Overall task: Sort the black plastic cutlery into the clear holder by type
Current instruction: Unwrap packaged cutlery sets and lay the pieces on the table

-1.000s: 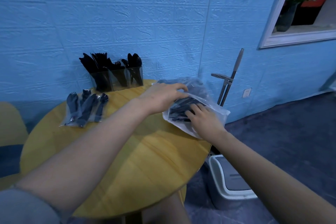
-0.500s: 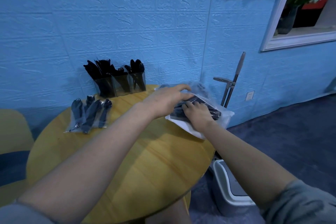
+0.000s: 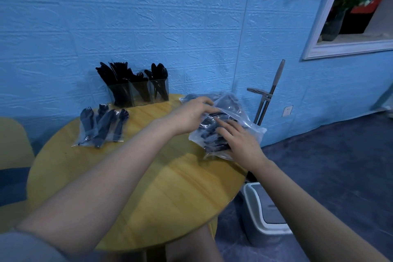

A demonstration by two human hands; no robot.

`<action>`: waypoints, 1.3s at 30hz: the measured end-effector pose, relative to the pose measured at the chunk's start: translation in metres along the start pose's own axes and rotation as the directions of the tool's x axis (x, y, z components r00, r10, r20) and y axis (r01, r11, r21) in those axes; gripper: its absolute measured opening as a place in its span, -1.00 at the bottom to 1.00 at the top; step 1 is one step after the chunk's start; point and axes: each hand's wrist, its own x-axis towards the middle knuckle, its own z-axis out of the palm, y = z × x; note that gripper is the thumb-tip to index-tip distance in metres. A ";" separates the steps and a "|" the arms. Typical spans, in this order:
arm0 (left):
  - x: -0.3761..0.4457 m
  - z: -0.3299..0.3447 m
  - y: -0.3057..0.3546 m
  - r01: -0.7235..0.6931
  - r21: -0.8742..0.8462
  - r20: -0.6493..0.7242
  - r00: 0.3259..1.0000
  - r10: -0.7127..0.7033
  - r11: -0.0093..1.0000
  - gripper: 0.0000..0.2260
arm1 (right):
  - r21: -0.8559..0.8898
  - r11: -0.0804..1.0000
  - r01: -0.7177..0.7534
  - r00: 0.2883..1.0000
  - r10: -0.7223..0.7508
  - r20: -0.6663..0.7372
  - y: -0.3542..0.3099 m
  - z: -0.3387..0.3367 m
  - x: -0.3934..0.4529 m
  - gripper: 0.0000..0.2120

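Round wooden table (image 3: 153,187), carrying: clear holder (image 3: 139,92) standing at back edge; small cutlery packet (image 3: 102,126) lying left; large plastic bag (image 3: 231,132) lying right.

Clear holder (image 3: 139,92), three compartments, upright at table's back edge, black cutlery standing in each. Clear bag of cutlery (image 3: 225,125) at right edge; small wrapped pile (image 3: 102,125) lying left.
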 end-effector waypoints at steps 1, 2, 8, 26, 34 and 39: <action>0.000 0.003 0.000 0.005 -0.025 0.003 1.000 -0.005 1.000 -0.57 | 0.041 0.999 0.015 0.999 -0.017 0.049 0.000 0.001 0.005 -0.47; 0.000 0.005 0.000 0.012 -0.041 0.009 1.000 -0.011 0.999 -0.57 | 0.082 0.996 0.028 0.993 -0.037 0.110 0.000 0.001 0.010 -0.48; -0.005 0.012 -0.007 0.052 -0.073 0.034 0.998 -0.049 0.996 -0.55 | 0.107 0.988 0.112 0.974 -0.131 0.187 -0.002 -0.001 0.020 -0.48; -0.042 -0.002 -0.003 0.192 -0.712 0.066 0.976 -0.207 0.676 -0.76 | 0.558 0.807 -0.195 0.977 0.209 0.039 -0.035 -0.111 0.039 -0.60; -0.057 -0.025 -0.007 0.275 -0.939 0.206 0.930 -0.303 0.206 -0.70 | 0.622 0.783 -0.018 0.992 0.091 -0.086 -0.050 -0.153 0.078 -0.70; -0.089 -0.036 -0.035 0.275 -0.957 0.286 0.950 -0.126 -0.095 -0.41 | 0.401 0.900 0.170 0.977 -0.207 0.050 -0.076 -0.106 0.110 -0.57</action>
